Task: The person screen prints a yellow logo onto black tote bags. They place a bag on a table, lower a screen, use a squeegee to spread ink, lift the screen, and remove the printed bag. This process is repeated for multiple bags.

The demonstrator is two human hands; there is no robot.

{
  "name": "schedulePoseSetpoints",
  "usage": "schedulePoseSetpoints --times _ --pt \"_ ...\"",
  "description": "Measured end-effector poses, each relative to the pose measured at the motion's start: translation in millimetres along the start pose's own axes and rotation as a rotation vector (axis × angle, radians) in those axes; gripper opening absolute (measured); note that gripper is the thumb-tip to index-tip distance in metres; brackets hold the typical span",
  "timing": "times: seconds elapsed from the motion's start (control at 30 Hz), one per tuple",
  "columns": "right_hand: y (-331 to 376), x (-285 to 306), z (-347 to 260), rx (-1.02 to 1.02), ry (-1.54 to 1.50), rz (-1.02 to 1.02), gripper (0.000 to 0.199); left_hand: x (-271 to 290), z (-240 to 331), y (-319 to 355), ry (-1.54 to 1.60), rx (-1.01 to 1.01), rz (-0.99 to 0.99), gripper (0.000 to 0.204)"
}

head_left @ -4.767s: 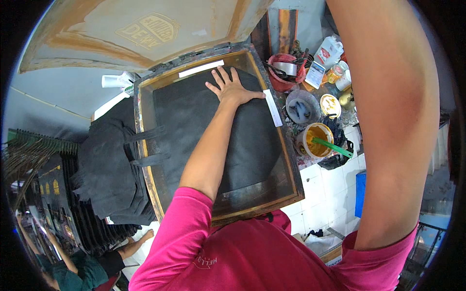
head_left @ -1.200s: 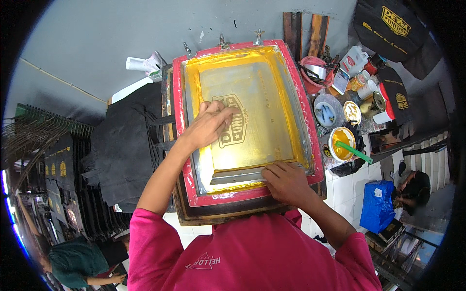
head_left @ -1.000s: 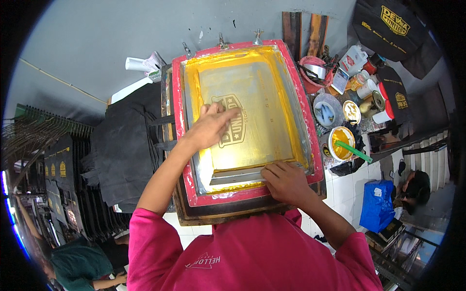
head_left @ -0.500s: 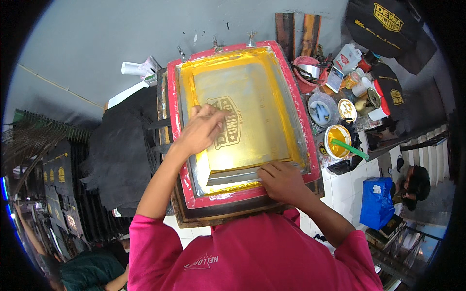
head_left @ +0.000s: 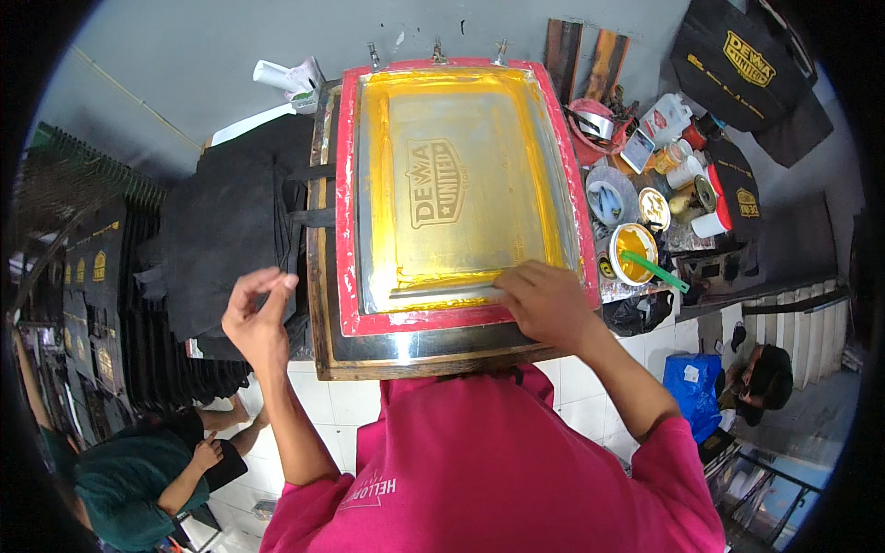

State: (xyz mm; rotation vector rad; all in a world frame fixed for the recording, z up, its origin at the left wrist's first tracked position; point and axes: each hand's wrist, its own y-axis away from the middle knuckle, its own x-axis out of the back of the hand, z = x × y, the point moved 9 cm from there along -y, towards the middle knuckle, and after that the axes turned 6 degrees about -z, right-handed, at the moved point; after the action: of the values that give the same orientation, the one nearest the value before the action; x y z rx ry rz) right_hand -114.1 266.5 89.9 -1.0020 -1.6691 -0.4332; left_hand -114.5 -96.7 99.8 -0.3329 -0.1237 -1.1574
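A screen-printing frame [head_left: 347, 212] with a pink border lies before me, its mesh [head_left: 489, 184] smeared with yellow ink and bearing a badge-shaped stencil [head_left: 435, 184]. My right hand [head_left: 546, 304] is closed on the right end of a grey squeegee [head_left: 438, 294], which lies across the mesh near its front edge. Off the left side of the frame, my left hand [head_left: 258, 318] is raised with thumb and fingertips pinched together. Whatever is between those fingertips, if anything, is too small to make out.
Black fabric bags [head_left: 226, 240] are piled at the left. An ink tub [head_left: 633, 253] with a green spatula [head_left: 654, 271] stands at the right, among bottles and jars. A blue bag [head_left: 693, 392] sits on the floor. Other people [head_left: 138, 479] are at lower left and far right.
My left hand has lifted off the stencil and moved left, beyond the frame. The right hand stays at the squeegee. The whole view has shifted slightly.
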Motion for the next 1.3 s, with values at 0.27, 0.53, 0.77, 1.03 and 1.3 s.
schedulePoseSetpoints --times 0.27,0.53,0.77,1.03,1.3 --pt "15.2 -43.4 -6.4 0.006 0.037 -0.123 0.020 -2.6 -39.6 40.7 0.121 0.143 -0.064 0.014" --pt "-1.7 -45.3 -2.7 0.094 0.243 0.073 0.028 -33.3 -42.9 37.0 0.201 0.182 -0.144 0.025" --pt "-77.4 -35.2 69.5 0.031 0.227 0.063 0.017 -40.1 -41.4 27.6 0.128 0.188 -0.182 0.027" --pt "-216.6 -8.8 182.3 0.075 0.198 0.113 0.029 -70.8 -31.8 1.5 0.113 0.198 -0.234 0.022" --pt "-306.5 19.8 253.3 -0.092 0.047 -0.063 0.046 -149.6 29.8 -114.8 -0.239 -0.171 -0.408 0.029"
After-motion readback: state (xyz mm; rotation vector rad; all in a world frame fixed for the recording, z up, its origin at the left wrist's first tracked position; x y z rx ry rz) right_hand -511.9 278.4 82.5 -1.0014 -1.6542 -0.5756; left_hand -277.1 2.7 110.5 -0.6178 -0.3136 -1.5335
